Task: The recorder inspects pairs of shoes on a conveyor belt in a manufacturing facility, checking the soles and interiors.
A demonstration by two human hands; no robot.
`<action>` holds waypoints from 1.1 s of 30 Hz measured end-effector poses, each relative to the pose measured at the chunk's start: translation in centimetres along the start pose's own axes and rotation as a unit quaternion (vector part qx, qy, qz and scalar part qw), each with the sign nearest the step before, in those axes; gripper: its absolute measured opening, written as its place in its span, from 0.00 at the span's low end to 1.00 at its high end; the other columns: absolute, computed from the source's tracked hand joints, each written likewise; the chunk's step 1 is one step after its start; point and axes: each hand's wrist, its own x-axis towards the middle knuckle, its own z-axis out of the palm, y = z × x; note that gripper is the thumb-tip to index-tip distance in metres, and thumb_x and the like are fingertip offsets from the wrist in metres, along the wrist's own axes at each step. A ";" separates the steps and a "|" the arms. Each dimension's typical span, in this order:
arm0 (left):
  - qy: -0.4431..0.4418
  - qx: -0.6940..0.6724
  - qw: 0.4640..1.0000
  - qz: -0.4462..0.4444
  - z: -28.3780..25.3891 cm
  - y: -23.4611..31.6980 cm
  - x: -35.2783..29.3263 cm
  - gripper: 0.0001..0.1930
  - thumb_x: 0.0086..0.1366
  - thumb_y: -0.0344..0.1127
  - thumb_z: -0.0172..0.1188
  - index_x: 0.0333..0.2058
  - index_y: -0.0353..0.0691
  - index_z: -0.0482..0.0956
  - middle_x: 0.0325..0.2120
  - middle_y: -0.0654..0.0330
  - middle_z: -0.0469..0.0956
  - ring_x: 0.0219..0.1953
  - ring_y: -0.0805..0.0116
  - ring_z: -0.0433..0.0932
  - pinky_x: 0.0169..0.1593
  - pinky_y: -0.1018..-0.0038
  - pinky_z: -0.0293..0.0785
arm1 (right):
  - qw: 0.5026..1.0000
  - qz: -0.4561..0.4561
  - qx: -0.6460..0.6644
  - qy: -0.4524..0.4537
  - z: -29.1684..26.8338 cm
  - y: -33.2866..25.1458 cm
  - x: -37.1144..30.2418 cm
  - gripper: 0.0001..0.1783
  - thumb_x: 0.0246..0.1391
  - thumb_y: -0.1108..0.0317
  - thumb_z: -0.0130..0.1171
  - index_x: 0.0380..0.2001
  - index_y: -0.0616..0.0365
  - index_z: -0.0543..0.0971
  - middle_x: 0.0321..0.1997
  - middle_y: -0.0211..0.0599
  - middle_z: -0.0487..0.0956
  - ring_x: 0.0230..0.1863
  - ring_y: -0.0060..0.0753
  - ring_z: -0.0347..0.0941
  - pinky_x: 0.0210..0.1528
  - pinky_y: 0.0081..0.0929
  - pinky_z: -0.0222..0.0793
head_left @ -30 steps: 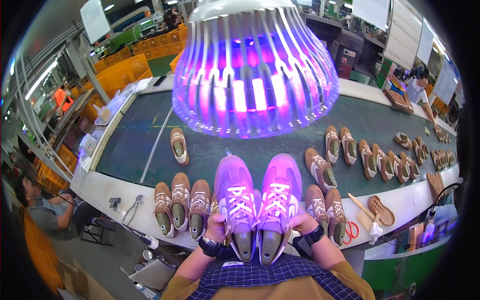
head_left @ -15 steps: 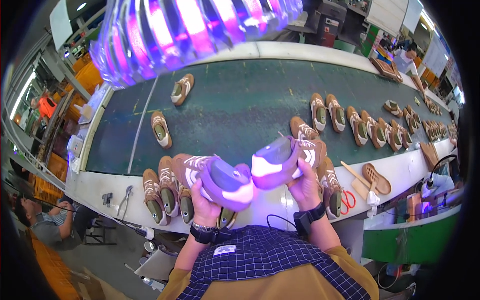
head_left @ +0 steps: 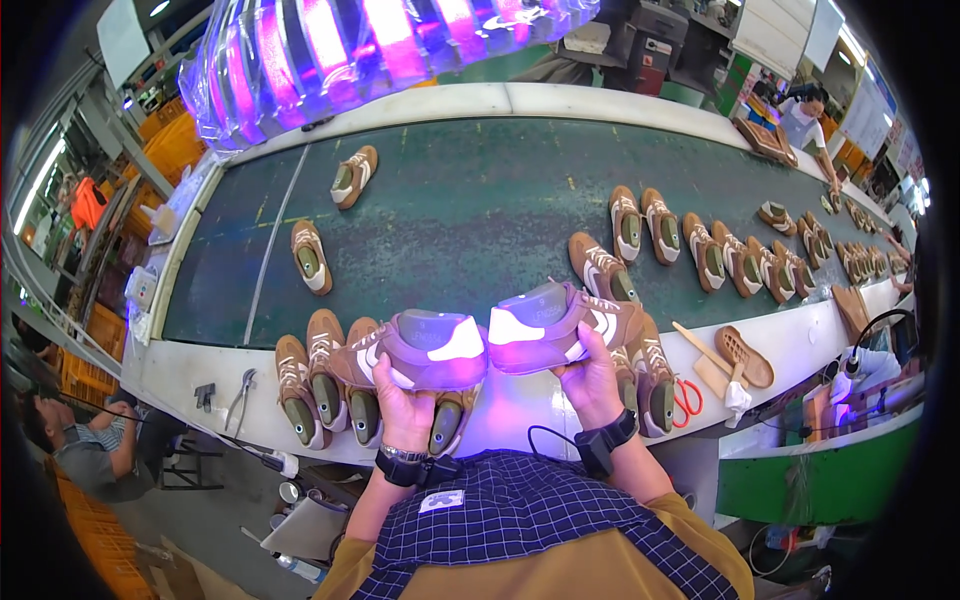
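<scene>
My left hand [head_left: 405,411] grips a brown sneaker [head_left: 412,352] with a white stripe and a white heel patch, its toe pointing left. My right hand [head_left: 592,383] grips a second, matching sneaker [head_left: 560,330], its toe pointing right. The two heels face each other with a small gap, and purple light falls on them. Green lasts fill both shoes. Below and beside my left hand stand several more sneakers [head_left: 294,392] on the white table edge. Others [head_left: 655,378] stand just right of my right hand.
A green conveyor belt [head_left: 450,230] carries more sneakers [head_left: 740,255], many at the right. A glowing purple lamp [head_left: 370,60] hangs overhead. Pliers [head_left: 240,400], red-handled scissors [head_left: 687,402] and a shoe sole [head_left: 745,357] lie on the white edge. A person [head_left: 805,125] works at the far right.
Both held sneakers have turned so their sides and heels line up more level, heel facing heel. My hands have shifted slightly left and still hold them.
</scene>
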 end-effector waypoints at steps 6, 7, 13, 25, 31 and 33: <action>0.021 0.009 1.000 0.016 -0.6 -0.3 0.8 0.24 0.62 0.52 0.48 0.54 0.46 0.67 0.50 0.63 0.72 0.53 0.63 0.70 0.55 0.61 0.67 | 1.000 0.009 0.004 -0.004 -0.6 0.3 0.4 0.23 0.53 0.64 0.58 0.51 0.59 0.68 0.48 0.37 0.74 0.48 0.34 0.73 0.47 0.36 0.75; 0.022 0.002 1.000 0.014 -0.5 -0.2 0.8 0.24 0.63 0.51 0.48 0.53 0.45 0.68 0.50 0.63 0.72 0.52 0.64 0.70 0.56 0.61 0.67 | 1.000 0.009 0.004 -0.003 -0.6 0.3 0.5 0.23 0.53 0.64 0.58 0.51 0.59 0.68 0.48 0.37 0.74 0.48 0.34 0.73 0.47 0.36 0.75; 0.026 -0.002 1.000 0.012 -0.4 -0.3 0.9 0.22 0.64 0.49 0.48 0.52 0.44 0.68 0.49 0.64 0.72 0.52 0.65 0.70 0.56 0.62 0.66 | 1.000 0.003 0.006 0.020 -0.2 0.5 0.3 0.22 0.53 0.64 0.57 0.51 0.58 0.68 0.48 0.37 0.74 0.48 0.33 0.72 0.47 0.36 0.75; 0.034 0.000 0.999 0.012 -0.5 -0.5 1.0 0.24 0.63 0.51 0.47 0.55 0.46 0.66 0.52 0.63 0.71 0.54 0.63 0.68 0.57 0.59 0.65 | 1.000 0.014 0.004 0.002 -1.2 1.1 0.7 0.22 0.54 0.64 0.57 0.51 0.57 0.68 0.48 0.36 0.74 0.48 0.32 0.73 0.46 0.34 0.75; 0.035 -0.006 0.999 0.006 -1.2 -0.5 1.2 0.24 0.63 0.51 0.47 0.54 0.46 0.66 0.52 0.63 0.70 0.55 0.62 0.68 0.57 0.58 0.64 | 1.000 0.005 0.003 0.021 -0.9 1.5 0.6 0.23 0.54 0.63 0.56 0.52 0.57 0.67 0.48 0.36 0.74 0.48 0.33 0.73 0.46 0.34 0.75; 0.037 -0.008 0.999 0.000 -1.1 -0.5 1.2 0.25 0.63 0.51 0.48 0.54 0.46 0.66 0.52 0.63 0.70 0.55 0.62 0.68 0.57 0.58 0.64 | 1.000 0.003 0.003 0.020 -1.1 1.6 0.6 0.23 0.54 0.63 0.56 0.53 0.56 0.67 0.49 0.36 0.74 0.49 0.33 0.72 0.47 0.35 0.74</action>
